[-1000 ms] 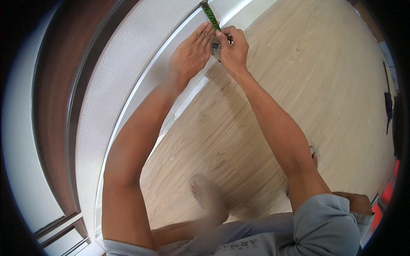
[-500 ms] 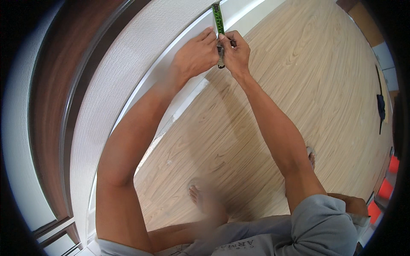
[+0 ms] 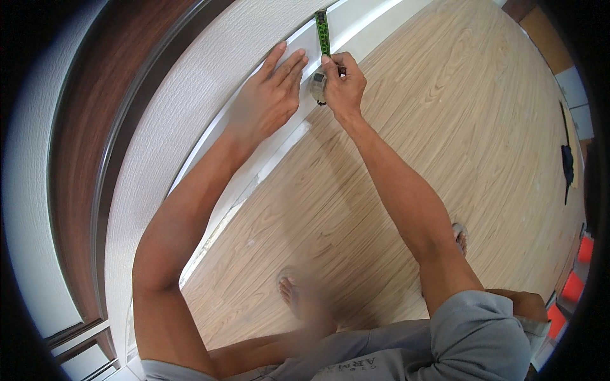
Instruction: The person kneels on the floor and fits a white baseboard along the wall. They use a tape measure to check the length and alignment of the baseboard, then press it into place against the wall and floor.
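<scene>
A tape measure with a green blade (image 3: 323,35) is pulled out short, its hooked end at the top edge of a white skirting board (image 3: 346,28) along the wall. My right hand (image 3: 345,86) is closed round it, the thumb on the blade just above the case. The rounded grey case (image 3: 318,89) shows at the left of those fingers. My left hand (image 3: 270,95) is open, fingers spread, over the board to the left of the case. It holds nothing. Whether its fingertips touch the board I cannot tell.
A textured white wall (image 3: 162,114) rises on the left beside a dark brown wooden frame (image 3: 89,140). Light wood-look floor (image 3: 406,146) spreads to the right. My feet stand on it. A dark thin object (image 3: 567,162) and red items (image 3: 574,287) lie at the far right.
My left hand has come away from the tape measure, moving left and opening its fingers. The tape case shows more now; my right hand has shifted slightly left and toward me.
</scene>
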`<state>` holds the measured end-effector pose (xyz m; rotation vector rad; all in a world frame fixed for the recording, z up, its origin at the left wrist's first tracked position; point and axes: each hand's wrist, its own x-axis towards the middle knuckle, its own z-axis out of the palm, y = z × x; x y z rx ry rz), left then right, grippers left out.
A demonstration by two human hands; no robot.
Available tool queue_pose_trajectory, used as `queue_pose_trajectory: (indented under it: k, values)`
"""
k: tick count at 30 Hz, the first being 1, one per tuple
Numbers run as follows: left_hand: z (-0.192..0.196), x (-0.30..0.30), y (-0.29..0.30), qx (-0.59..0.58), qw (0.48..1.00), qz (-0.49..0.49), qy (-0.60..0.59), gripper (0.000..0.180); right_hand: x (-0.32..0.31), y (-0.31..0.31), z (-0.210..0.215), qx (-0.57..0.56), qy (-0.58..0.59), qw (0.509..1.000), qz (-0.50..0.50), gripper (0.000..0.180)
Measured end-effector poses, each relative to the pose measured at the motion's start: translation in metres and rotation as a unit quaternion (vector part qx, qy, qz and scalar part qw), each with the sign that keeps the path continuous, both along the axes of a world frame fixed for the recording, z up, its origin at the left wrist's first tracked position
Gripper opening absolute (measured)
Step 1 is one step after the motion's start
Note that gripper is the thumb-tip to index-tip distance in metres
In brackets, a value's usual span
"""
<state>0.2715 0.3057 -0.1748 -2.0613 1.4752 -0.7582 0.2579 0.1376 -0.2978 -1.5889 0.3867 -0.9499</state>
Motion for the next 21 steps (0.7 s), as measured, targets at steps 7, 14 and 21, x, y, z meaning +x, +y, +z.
queue_pose_trajectory:
  k: [7,14,21]
  values:
    - [-0.004,0.004,-0.003,0.031,0.999,0.002,-0.014,0.044,-0.002,0.008,0.003,0.009,-0.002,1.0,-0.006,0.02]
    - [-0.004,0.006,-0.004,0.085,0.995,0.018,-0.046,0.049,-0.003,0.009,0.006,0.029,0.01,1.0,0.006,0.019]
    - [-0.004,0.007,-0.004,0.084,0.996,0.021,-0.026,0.048,-0.001,0.013,0.004,0.031,0.02,0.999,0.002,0.017]
